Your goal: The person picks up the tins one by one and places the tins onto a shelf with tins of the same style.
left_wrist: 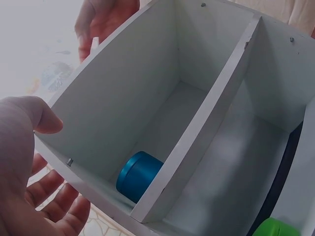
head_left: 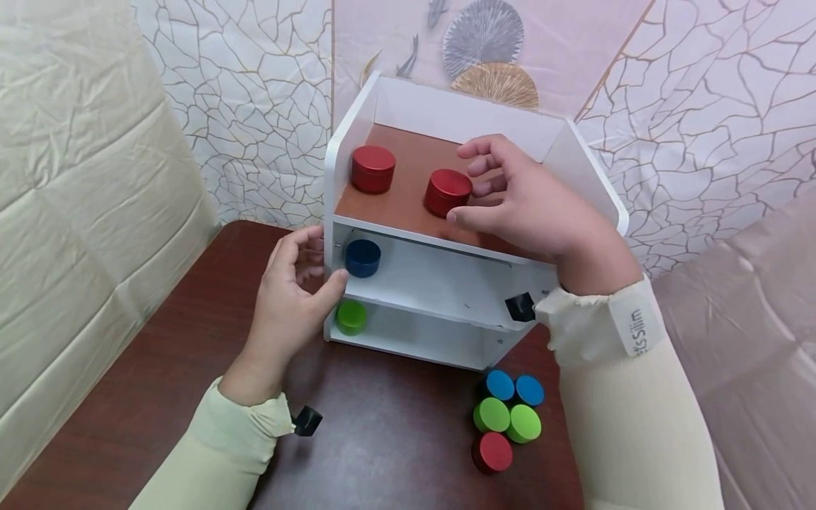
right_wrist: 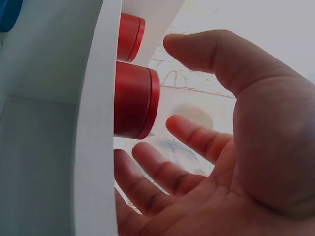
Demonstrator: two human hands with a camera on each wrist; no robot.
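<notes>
My right hand [head_left: 516, 198] hovers at the right side of a round red tin [head_left: 448, 193] on the shelf unit's brown top, fingers spread and apart from the tin in the right wrist view. Another red tin [head_left: 372, 170] stands left of it, near the side wall. My left hand [head_left: 290, 290] is at the left side panel of the white shelf unit [head_left: 421, 273], thumb in front of the panel edge and fingers along its outer side. Just inside, a blue tin [left_wrist: 140, 176] sits on the middle shelf. Below it, a green tin [head_left: 351, 317] stands on the bottom shelf.
On the dark wooden table [head_left: 382, 439], right of the unit's front, several tins stand in a cluster: two blue tins [head_left: 499, 385], two green tins [head_left: 491, 415] and one red tin [head_left: 493, 453]. Patterned cloth [head_left: 255, 106] hangs behind the unit.
</notes>
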